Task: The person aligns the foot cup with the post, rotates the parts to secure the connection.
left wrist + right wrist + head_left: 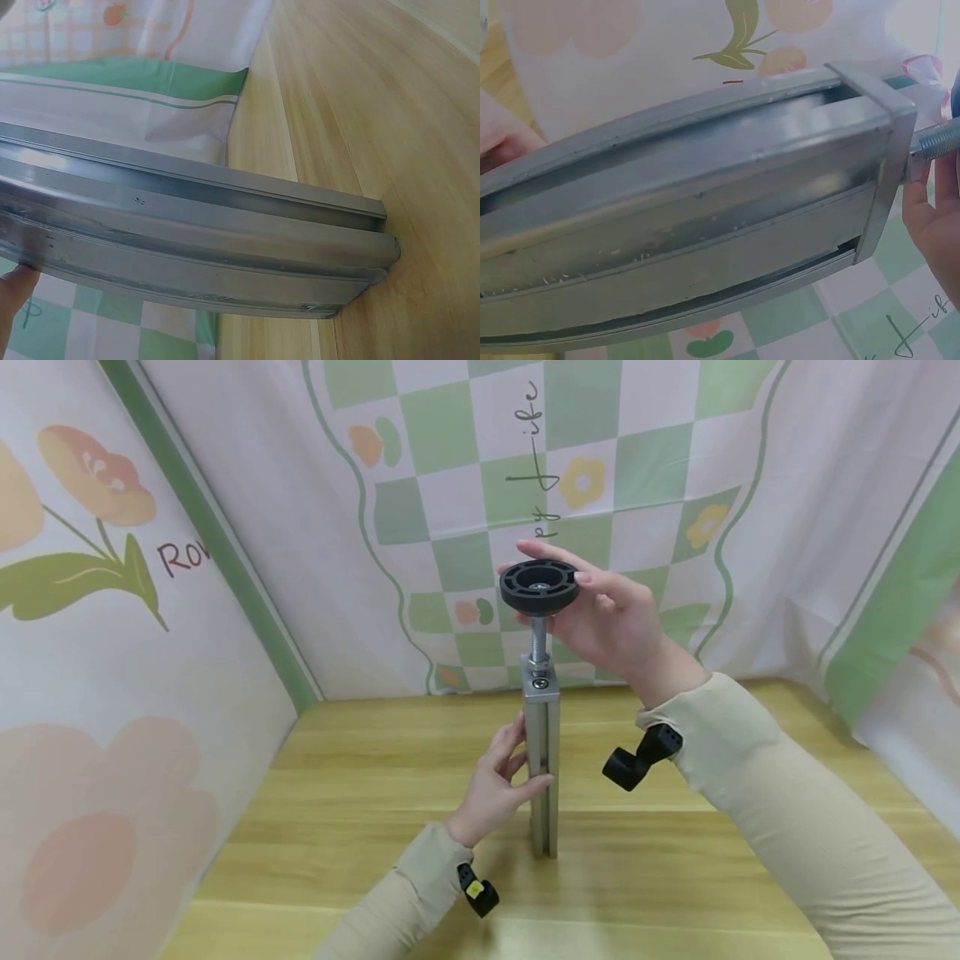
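Observation:
An aluminium profile (542,777) stands upright on the wooden table, its grooves running lengthwise. My left hand (491,789) grips it partway up, thumb across the front and fingers at the far side. Capping the top is a metal end plate (540,683) with a screw in it. From that plate rises a threaded rod (538,639), also seen in the right wrist view. A black round levelling foot (538,597) sits on the rod, hollow side up. My right hand (607,618) holds the foot by its rim, one fingertip on the edge and other fingers behind it.
The wooden table (360,777) reaches back to a patterned cloth (442,493) hanging behind the profile. More printed cloth (150,677) hangs along the left side, and a curtain with a green band (892,610) on the right. Black camera mounts (637,760) project from both wrists.

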A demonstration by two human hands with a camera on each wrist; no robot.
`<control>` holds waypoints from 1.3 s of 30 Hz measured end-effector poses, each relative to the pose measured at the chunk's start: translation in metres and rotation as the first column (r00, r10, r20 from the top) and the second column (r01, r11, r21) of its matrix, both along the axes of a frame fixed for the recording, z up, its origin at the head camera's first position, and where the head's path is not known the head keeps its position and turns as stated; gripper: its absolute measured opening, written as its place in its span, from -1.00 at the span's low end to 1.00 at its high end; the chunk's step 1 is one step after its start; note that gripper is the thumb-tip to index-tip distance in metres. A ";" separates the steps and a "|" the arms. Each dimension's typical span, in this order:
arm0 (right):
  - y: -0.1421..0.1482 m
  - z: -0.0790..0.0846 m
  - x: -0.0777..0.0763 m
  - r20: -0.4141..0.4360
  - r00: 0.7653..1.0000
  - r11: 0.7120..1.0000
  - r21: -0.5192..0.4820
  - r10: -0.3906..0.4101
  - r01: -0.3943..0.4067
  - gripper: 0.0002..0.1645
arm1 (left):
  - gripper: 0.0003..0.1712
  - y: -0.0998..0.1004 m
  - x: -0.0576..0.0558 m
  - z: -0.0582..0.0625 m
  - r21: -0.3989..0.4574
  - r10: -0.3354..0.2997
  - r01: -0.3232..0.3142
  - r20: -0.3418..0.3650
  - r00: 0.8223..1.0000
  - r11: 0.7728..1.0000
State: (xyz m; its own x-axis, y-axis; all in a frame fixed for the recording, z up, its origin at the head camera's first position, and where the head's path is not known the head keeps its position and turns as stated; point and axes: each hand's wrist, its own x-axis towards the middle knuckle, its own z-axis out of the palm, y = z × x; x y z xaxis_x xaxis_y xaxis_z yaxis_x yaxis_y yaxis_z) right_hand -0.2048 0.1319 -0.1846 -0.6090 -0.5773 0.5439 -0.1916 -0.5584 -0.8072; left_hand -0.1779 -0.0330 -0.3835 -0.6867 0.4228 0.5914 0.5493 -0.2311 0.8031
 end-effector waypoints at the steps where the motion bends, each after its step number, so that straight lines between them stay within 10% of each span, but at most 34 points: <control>1: 0.000 0.000 0.000 -0.008 1.000 1.000 0.005 0.000 0.000 -0.39 | 0.08 0.000 0.000 0.000 0.001 -0.001 0.001 0.000 1.000 1.000; 10: 0.005 -0.003 -0.006 -0.128 0.989 0.997 0.027 -0.071 0.074 -0.59 | 0.10 0.000 0.000 0.000 0.005 -0.002 0.002 -0.007 1.000 1.000; 17: 0.003 -0.002 0.006 -0.131 0.952 0.960 0.011 -0.276 0.280 -0.76 | 0.06 0.000 0.000 0.001 0.012 -0.010 0.010 0.003 1.000 1.000; 25: -0.005 0.004 0.024 -0.187 0.790 0.789 0.097 -0.584 0.607 -0.63 | 0.05 0.001 -0.001 0.000 0.016 -0.017 0.017 -0.006 1.000 1.000; 39: -0.017 0.006 0.035 -0.410 0.484 0.492 0.094 -0.773 0.866 -0.68 | 0.08 0.001 0.000 0.001 0.006 -0.011 0.011 0.005 1.000 1.000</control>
